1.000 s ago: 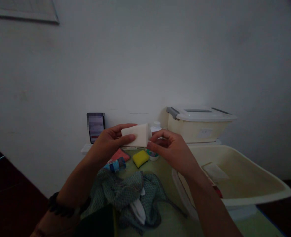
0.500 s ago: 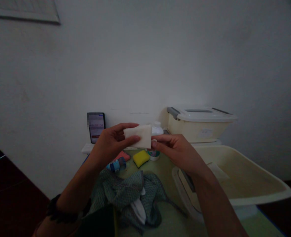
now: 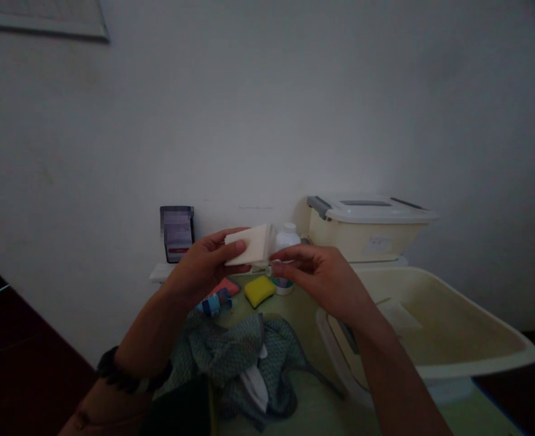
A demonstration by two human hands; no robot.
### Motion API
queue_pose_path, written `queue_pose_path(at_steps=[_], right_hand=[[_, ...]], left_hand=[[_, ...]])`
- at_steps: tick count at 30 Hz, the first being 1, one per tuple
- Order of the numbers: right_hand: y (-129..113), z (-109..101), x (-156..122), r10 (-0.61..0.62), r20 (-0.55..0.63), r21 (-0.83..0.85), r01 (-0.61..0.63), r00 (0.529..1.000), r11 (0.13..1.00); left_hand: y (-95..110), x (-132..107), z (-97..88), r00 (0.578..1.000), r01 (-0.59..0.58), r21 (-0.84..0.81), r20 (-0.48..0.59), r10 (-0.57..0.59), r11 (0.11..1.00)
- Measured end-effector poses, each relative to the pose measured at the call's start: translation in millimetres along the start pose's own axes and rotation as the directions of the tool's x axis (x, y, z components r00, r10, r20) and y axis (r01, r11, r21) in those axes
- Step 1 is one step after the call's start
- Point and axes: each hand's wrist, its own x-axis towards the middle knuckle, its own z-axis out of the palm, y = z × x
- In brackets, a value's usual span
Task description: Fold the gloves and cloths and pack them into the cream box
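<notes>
My left hand is closed on a small stack of thin white folded sheets, like tissue, with the thumb across its front. The layers fan apart along the right edge. My right hand is beside that edge, thumb and fingers bent but a little apart. Whether its fingertips touch the sheets is hard to make out. Behind it stands a white capped bottle, partly covered. Below the hands lie a yellow sponge, a pink cloth or pad and a small clear bottle with a blue label.
A crumpled grey-green knit cloth lies on the green tabletop in front. At right are an open cream basin and a lidded storage box. A phone leans against the wall at left.
The white sheets have tilted and spread at their right edge. My right fingers have shifted slightly left and spread a little. My left hand keeps its hold.
</notes>
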Motion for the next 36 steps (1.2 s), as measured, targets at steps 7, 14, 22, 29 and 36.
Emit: queue_pose_path(at_steps=[7, 14, 22, 29, 36], right_hand=[[-2.2, 1.7, 0.5, -0.069, -0.055, -0.029, 0.068, 0.996, 0.997], [-0.4, 3.4, 3.5, -0.006, -0.1, 0.109, 0.017, 0.995, 0.994], [1.5, 7.4, 6.1, 0.075, -0.095, 0.387, -0.032, 0.993, 0.921], [4.8, 7.9, 6.1, 0.022, -0.054, 0.3, -0.005, 0.998, 0.954], [4.3, 6.9, 4.1, 0.091, -0.048, 0.307, -0.072, 0.995, 0.949]], left_hand=[[-2.0, -2.1, 4.2, 0.999, 0.031, 0.047, 0.008, -0.031, 0.998], [-1.3, -6.8, 10.3, 0.993, -0.098, 0.262, -0.045, 0.114, 0.96], [-3.1, -9.6, 18.9, 0.949, -0.208, 0.476, -0.113, 0.294, 0.854], [-2.7, -10.1, 17.6, 0.966, -0.17, 0.563, -0.066, 0.249, 0.809], [-1.0, -8.5, 10.3, 0.998, -0.054, 0.361, 0.003, 0.056, 0.931]])
